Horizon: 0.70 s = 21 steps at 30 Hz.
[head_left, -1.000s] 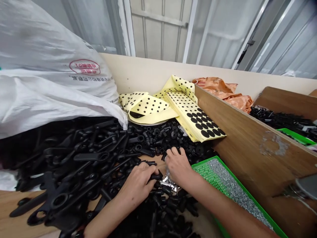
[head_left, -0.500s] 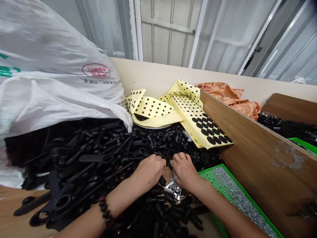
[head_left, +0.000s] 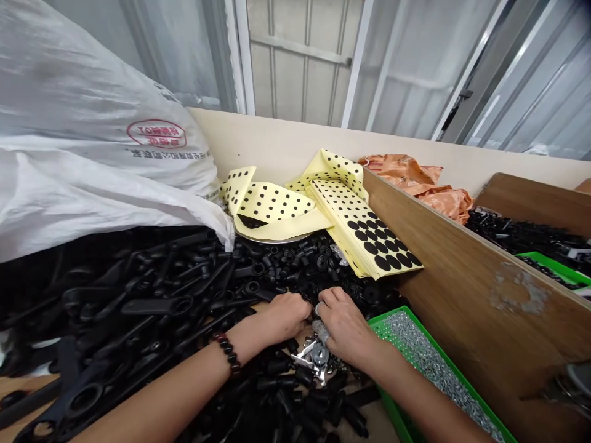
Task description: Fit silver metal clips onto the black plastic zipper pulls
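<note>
My left hand (head_left: 282, 317) and my right hand (head_left: 345, 326) meet fingertip to fingertip over a heap of small black plastic parts (head_left: 295, 264). Both have their fingers curled and pinched together; what they pinch is hidden. Under my right palm lie a few shiny metal pieces (head_left: 316, 355). A dark bead bracelet (head_left: 227, 354) sits on my left wrist. Long black plastic handles (head_left: 138, 301) are piled to the left of my hands.
A big white woven sack (head_left: 92, 160) lies over the pile at left. Yellow sheets with black round pads (head_left: 364, 231) rest behind. A green tray of small metal screws (head_left: 425, 357) sits at right against a wooden divider (head_left: 462, 264). Beyond it lies orange cloth (head_left: 415, 178).
My left hand slid right from the handle pile until it met my right hand. The view shifted slightly, and the bracelet came into sight.
</note>
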### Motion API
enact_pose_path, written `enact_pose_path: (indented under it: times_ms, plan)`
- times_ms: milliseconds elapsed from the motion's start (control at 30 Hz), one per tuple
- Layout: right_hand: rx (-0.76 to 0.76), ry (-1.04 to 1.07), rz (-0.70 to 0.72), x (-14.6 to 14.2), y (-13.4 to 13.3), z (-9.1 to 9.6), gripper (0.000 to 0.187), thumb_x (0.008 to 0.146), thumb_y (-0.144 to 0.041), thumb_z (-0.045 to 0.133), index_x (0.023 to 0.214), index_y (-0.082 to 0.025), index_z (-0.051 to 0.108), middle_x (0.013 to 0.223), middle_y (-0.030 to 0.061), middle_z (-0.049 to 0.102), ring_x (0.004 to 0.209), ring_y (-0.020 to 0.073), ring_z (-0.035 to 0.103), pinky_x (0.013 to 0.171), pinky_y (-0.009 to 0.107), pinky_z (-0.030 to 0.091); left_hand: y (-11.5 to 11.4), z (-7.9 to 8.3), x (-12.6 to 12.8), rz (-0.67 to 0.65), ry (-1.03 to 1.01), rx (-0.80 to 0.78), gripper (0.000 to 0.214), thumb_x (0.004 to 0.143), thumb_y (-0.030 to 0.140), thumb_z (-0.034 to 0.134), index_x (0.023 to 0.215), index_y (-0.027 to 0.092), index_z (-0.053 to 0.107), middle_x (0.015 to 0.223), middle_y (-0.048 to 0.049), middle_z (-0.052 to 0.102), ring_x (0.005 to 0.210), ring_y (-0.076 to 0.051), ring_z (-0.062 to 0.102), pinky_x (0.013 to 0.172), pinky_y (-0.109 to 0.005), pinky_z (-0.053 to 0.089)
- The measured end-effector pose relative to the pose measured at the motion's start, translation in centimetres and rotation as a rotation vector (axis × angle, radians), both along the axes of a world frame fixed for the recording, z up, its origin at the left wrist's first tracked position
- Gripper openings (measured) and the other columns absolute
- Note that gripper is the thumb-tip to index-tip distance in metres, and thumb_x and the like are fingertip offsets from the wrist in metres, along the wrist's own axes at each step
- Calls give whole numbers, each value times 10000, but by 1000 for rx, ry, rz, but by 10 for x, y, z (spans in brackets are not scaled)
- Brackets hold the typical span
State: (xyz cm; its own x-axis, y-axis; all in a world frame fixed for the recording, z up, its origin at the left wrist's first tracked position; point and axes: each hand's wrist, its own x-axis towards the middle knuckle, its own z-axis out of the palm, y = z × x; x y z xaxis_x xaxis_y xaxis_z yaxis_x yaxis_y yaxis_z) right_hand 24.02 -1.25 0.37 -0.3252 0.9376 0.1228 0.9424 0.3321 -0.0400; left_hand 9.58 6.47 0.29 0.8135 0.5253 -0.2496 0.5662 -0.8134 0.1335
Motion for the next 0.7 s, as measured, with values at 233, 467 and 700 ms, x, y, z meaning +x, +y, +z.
enact_pose_path:
  times_ms: [233, 467, 700]
  plan:
    - [30, -6, -4, -2, -1, 7, 135, 728, -73, 465, 794, -156, 549, 873, 66, 510, 839, 209, 378, 725, 338, 307, 8, 21, -14, -55, -199, 32, 144, 806, 177, 490, 841, 204, 627, 806, -17, 679, 784, -181, 627, 708, -256, 467]
    - [72, 1, -109, 9, -3, 21, 209, 625, -29, 460, 786, -154, 505, 889, 64, 486, 828, 203, 368, 726, 332, 288, 25, 14, -19, 118, -249, 110, 182, 748, 114, 503, 898, 156, 597, 924, -103, 634, 906, -249, 576, 779, -347, 442]
    - [60, 14, -112, 10, -9, 25, 264, 563, -15, 437, 778, -161, 484, 885, 55, 476, 819, 194, 366, 728, 326, 282, 24, -2, -16, 205, -319, -37, 179, 656, 42, 523, 735, 186, 594, 825, -74, 641, 868, -250, 574, 756, -344, 429]
